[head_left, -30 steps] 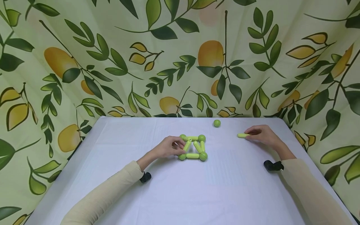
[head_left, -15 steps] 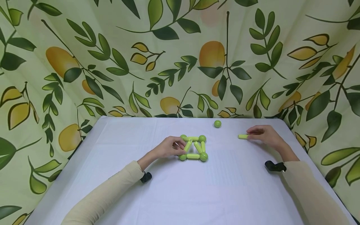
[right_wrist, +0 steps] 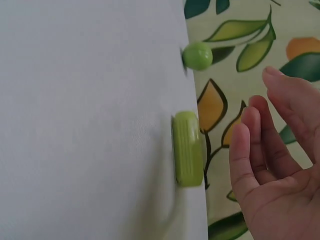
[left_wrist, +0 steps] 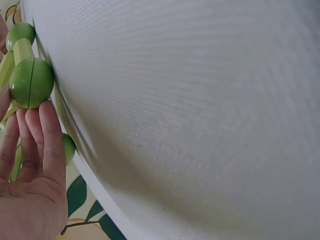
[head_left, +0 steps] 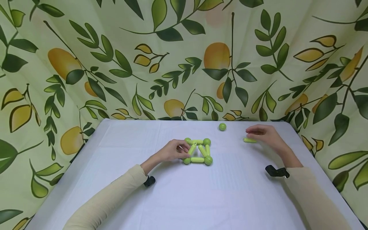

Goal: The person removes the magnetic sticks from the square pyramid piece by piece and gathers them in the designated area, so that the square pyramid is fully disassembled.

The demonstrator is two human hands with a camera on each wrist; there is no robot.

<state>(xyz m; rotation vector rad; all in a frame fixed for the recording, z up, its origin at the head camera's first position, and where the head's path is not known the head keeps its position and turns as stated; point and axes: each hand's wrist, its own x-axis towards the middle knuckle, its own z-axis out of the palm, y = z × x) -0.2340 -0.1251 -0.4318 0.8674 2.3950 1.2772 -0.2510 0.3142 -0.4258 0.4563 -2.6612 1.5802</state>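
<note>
Near the middle of the table stands a green rod-and-ball frame (head_left: 197,159), with balls at its corners and two slanting rods inside it. My left hand (head_left: 172,150) holds its left side, thumb by the front-left ball (head_left: 187,160). In the left wrist view, fingertips touch a green ball (left_wrist: 32,83), and part of the frame is hidden behind the hand. A loose light-green rod (head_left: 249,140) lies on the table to the right. My right hand (head_left: 265,135) hovers beside and above it, fingers apart and holding nothing; the right wrist view shows the rod (right_wrist: 188,149) apart from the fingers.
A loose green ball (head_left: 222,126) sits near the back edge of the white table (head_left: 178,198). Behind the table hangs a leaf-and-fruit patterned curtain (head_left: 184,73). Black wrist cameras (head_left: 276,171) are worn on both wrists.
My right hand has let go of the light-green rod and lifted slightly up and left, leaving the rod on the table. The left hand and the frame stay in place.
</note>
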